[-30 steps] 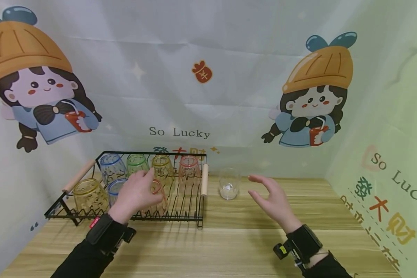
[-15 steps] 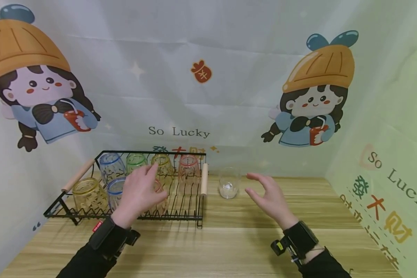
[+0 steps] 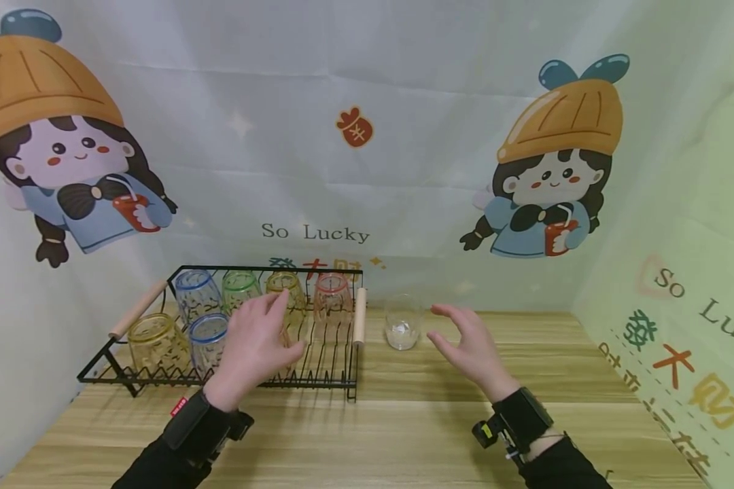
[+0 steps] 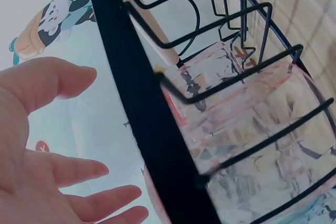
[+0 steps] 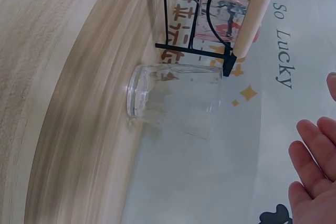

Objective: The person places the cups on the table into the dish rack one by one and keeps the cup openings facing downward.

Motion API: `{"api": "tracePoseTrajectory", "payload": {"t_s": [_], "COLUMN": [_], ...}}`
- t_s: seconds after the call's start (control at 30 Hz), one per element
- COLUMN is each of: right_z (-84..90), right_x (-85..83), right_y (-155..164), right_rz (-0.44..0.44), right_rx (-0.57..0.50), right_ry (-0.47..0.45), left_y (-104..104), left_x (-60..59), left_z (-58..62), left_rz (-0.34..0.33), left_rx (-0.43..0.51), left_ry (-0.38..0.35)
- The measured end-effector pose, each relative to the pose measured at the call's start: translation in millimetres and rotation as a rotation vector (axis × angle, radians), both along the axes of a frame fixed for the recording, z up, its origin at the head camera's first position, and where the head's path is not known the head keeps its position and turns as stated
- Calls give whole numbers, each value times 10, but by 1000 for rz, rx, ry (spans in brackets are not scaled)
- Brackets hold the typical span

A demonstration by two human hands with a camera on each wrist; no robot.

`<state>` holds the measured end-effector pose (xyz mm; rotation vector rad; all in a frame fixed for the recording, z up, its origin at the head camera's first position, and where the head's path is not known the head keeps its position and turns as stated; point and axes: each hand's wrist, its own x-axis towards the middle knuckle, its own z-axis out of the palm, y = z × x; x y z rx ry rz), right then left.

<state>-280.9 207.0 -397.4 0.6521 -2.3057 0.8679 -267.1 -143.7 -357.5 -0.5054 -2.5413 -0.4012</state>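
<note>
My left hand (image 3: 257, 346) hovers over the front of a black wire rack (image 3: 308, 386), thumb and fingers spread, holding nothing. It hides most of a pink glass in the front row; the left wrist view shows that pink glass (image 4: 252, 124) behind the rack's wires. Beside it stand a blue-rimmed glass (image 3: 208, 339) and a yellow glass (image 3: 158, 343). To the right of the rack, a clear glass (image 3: 402, 324) stands upright on the table. My right hand (image 3: 469, 346) is just right of that glass, fingers and thumb parted in a C shape, with a gap between them and the glass.
Along the rack's back row stand a blue glass (image 3: 198, 295), a green glass (image 3: 241, 288), a yellow-rimmed glass (image 3: 289, 299) and a pink-rimmed glass (image 3: 333, 299). Wooden handles (image 3: 360, 316) flank the rack. A printed cloth backdrop (image 3: 416, 136) rises behind the wooden table (image 3: 404, 435).
My left hand has drifted right over the rack's front, uncovering more of the blue-rimmed glass. My right hand has shifted slightly left, nearer the clear glass. The glasses have stayed put.
</note>
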Motion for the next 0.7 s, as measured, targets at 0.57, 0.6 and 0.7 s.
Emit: {"api": "tracePoseTrajectory", "payload": {"t_s": [0.57, 0.6, 0.7], "right_z": [-120, -124, -135], "right_x": [-112, -120, -141], "right_y": [-80, -85, -103], "right_rz": [-39, -40, -40], "right_rx": [92, 97, 108], "right_ry": [41, 37, 33], "left_y": [118, 126, 155], "left_x": [93, 100, 109], "left_z": [-91, -99, -124], "left_rz": [-55, -59, -68], "left_rx": [57, 63, 71], "left_ry": [44, 50, 66]}}
